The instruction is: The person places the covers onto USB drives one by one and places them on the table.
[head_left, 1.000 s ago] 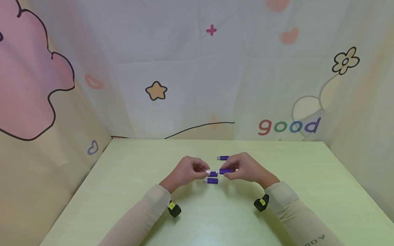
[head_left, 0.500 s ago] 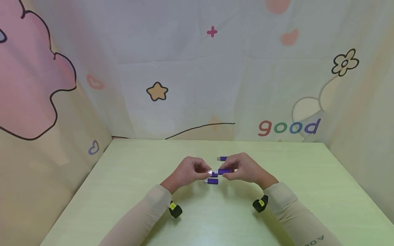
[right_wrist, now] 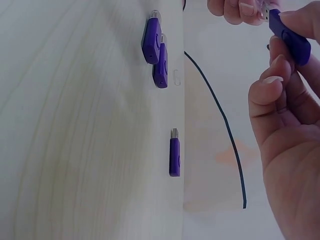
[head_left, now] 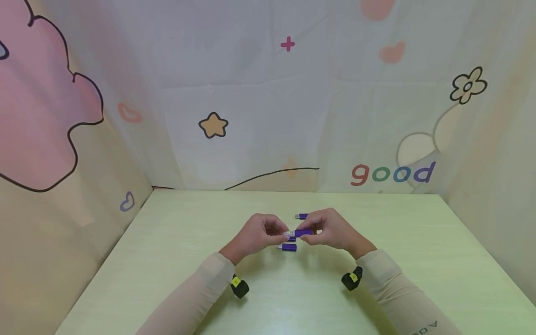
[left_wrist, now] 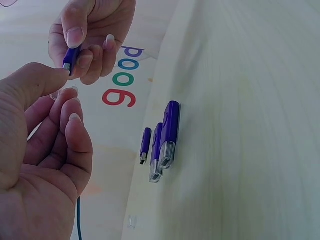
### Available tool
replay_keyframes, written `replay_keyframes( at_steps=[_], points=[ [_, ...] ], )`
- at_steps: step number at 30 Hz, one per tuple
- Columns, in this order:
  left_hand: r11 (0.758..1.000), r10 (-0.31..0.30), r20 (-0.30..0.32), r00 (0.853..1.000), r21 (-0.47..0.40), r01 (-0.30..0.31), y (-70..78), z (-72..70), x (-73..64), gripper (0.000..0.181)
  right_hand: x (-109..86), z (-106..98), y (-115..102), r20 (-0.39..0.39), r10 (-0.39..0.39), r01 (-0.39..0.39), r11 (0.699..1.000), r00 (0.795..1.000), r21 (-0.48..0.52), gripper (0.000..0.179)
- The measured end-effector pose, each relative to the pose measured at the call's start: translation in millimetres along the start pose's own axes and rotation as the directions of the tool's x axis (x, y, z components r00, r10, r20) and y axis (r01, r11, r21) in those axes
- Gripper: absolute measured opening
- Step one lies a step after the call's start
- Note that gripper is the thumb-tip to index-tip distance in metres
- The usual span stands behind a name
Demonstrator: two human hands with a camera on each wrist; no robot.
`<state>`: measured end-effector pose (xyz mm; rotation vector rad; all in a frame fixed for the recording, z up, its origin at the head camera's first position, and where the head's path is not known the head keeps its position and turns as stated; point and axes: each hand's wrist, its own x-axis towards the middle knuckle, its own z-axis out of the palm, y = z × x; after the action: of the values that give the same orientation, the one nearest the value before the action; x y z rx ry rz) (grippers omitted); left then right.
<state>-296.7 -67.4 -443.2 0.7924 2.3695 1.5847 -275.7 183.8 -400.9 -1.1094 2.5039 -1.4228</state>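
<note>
My right hand [head_left: 332, 231] pinches a purple USB flash drive [right_wrist: 291, 39] by its body, its metal plug pointing left. Between the thumb and fingertips of my left hand [head_left: 261, 232] is a small clear cap [right_wrist: 263, 10]. The cap sits around the plug's end, with a short stretch of plug showing beside the purple body. Both hands are raised over the table, their fingertips close together. Below them lie two capped purple flash drives [left_wrist: 170, 122] [left_wrist: 156, 140], side by side. An uncapped flash drive [right_wrist: 174, 156] lies farther back, partly behind my right hand in the head view.
A loose clear cap [right_wrist: 177, 77] lies on the pale green table [head_left: 188, 214], near its back part. Behind the table hangs a printed curtain [head_left: 251, 93]. Each wrist wears a small black camera [head_left: 240, 287].
My right hand has brought the flash drive slightly left, and the gap to my left fingertips has narrowed. The plug has moved into the cap. The drives on the table stay put.
</note>
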Motion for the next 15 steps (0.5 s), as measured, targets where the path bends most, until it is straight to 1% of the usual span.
replay_keyframes(
  at_steps=[4, 11, 15],
  points=[
    [1.000, 0.001, -0.001, 1.000, -0.001, -0.001, 0.9, -0.3, -0.3, 0.013, 1.4, 1.3, 5.1, -0.008, -0.012, 0.012, 1.000, 1.000, 0.003, 0.012],
    [1.000, -0.002, -0.002, 1.000, -0.009, 0.002, 0.9, -0.5, 0.0, 0.012, 4.3, 3.3, 32.5, -0.022, -0.013, 0.013, 1.000, 1.000, -0.006, 0.014],
    [1.000, 0.006, -0.009, 1.000, -0.011, -0.006, 1.2, -0.5, -0.2, 0.012, 4.5, 3.3, 36.7, -0.027, -0.026, 0.026, 1.000, 0.999, 0.011, 0.015]
  ],
)
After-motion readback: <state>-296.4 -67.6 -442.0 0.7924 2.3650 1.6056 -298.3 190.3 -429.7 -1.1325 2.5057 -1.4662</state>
